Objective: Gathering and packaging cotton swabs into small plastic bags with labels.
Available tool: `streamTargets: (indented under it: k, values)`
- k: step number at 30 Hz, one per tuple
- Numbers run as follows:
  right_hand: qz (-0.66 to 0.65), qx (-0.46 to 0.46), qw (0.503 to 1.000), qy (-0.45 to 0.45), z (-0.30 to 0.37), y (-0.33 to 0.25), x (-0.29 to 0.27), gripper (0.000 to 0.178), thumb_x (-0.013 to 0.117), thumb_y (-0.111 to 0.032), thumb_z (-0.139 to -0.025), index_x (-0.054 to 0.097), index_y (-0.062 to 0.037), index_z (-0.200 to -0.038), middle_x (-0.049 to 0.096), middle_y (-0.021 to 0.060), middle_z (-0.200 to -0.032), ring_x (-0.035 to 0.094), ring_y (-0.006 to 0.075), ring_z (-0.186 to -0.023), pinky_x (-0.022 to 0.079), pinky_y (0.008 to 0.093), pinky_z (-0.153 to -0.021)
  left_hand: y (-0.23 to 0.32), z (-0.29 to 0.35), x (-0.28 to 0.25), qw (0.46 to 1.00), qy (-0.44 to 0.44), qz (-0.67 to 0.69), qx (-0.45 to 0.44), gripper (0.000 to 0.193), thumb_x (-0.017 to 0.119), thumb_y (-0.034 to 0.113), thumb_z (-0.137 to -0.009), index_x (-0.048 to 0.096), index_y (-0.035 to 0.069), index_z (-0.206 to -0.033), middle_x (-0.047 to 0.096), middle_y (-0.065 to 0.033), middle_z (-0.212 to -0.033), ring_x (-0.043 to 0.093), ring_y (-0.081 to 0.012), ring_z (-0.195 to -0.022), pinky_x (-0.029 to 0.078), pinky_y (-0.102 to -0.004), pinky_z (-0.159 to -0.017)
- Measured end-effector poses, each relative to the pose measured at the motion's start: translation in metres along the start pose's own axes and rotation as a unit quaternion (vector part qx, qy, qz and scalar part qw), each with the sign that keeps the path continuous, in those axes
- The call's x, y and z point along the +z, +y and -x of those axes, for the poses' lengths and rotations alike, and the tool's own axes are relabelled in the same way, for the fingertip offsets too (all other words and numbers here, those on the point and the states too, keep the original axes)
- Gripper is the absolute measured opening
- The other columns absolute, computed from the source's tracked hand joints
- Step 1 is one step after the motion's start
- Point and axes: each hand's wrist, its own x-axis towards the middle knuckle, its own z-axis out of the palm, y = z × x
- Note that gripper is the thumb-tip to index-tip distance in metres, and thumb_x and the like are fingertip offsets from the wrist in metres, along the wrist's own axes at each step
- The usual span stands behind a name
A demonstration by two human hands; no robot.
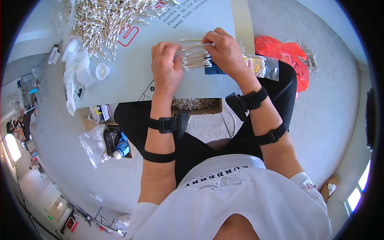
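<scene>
A loose row of cotton swabs (196, 62) with white tips and pale sticks lies side by side between my hands over the board. My left hand (165, 66) is curled, thumb and fingers closed at the left ends of the row. Fingers bent, my right hand (225, 51) pinches at the right end of the upper swabs, its fingertips partly hiding their tips. Under my right hand lies a dark blue card (215, 69). Beside its wrist rests a clear packet of cotton swabs (259, 66) with a yellow label.
A large heap of loose cotton swabs (106, 24) covers the far left of the printed board (132, 76). Near its left edge are white plastic strips (85, 72) and a small white cup (103, 71). A red plastic bag (286, 56) lies right; a box of swabs (196, 105) sits below.
</scene>
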Motion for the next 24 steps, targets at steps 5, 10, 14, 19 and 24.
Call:
streamTargets:
  k: [5,10,14,19,24]
  values:
    - [-0.073,0.084,0.993,0.028,0.021,0.004,-0.009,0.007,0.066,-0.004,-0.081,0.065,-0.0018,-0.088,0.061,0.0128,-0.084,0.063,0.0297,-0.074,0.05,0.0357,-0.066,0.012,0.005,-0.001,0.998,-0.041,-0.019,0.034,0.024,0.072,0.0,-0.067,0.068,0.009,-0.088,0.057,-0.0044,-0.097,0.054,-0.0275,-0.095,0.044,-0.0399,-0.083]
    - [-0.013,0.042,0.999,-0.004,0.029,-0.001,-0.004,0.004,0.064,-0.011,-0.083,0.064,-0.0074,-0.085,0.061,0.0116,-0.085,0.063,0.0343,-0.076,0.051,0.0439,-0.067,0.008,0.008,0.007,0.999,-0.03,-0.027,0.022,0.02,0.072,0.001,-0.068,0.067,0.01,-0.085,0.058,-0.0034,-0.093,0.054,-0.0266,-0.094,0.043,-0.0389,-0.082]
    - [0.049,0.023,0.998,-0.009,0.025,0.004,0.0,0.004,0.063,-0.012,-0.085,0.063,-0.0085,-0.086,0.061,0.0103,-0.084,0.063,0.0337,-0.076,0.051,0.0436,-0.066,0.007,0.008,0.011,0.998,-0.036,-0.033,0.034,0.017,0.072,0.0,-0.069,0.065,0.009,-0.082,0.059,-0.0023,-0.089,0.055,-0.026,-0.091,0.042,-0.0391,-0.08]
    - [0.034,0.012,0.999,-0.019,0.021,0.0,-0.005,0.004,0.063,-0.012,-0.087,0.063,-0.0091,-0.09,0.062,0.0091,-0.089,0.063,0.0351,-0.078,0.052,0.0422,-0.069,0.006,0.007,0.012,0.997,-0.042,-0.044,0.04,0.016,0.071,0.0,-0.069,0.063,0.008,-0.08,0.059,-0.0026,-0.088,0.054,-0.0266,-0.089,0.042,-0.0392,-0.079]
    - [0.064,-0.011,0.997,-0.039,0.019,0.006,-0.004,0.004,0.062,-0.013,-0.088,0.062,-0.0087,-0.089,0.061,0.0087,-0.088,0.063,0.0341,-0.078,0.052,0.0426,-0.067,0.005,0.005,0.013,0.998,-0.042,-0.024,0.031,0.016,0.07,-0.001,-0.07,0.061,0.007,-0.081,0.058,-0.0041,-0.086,0.053,-0.0279,-0.088,0.042,-0.0397,-0.081]
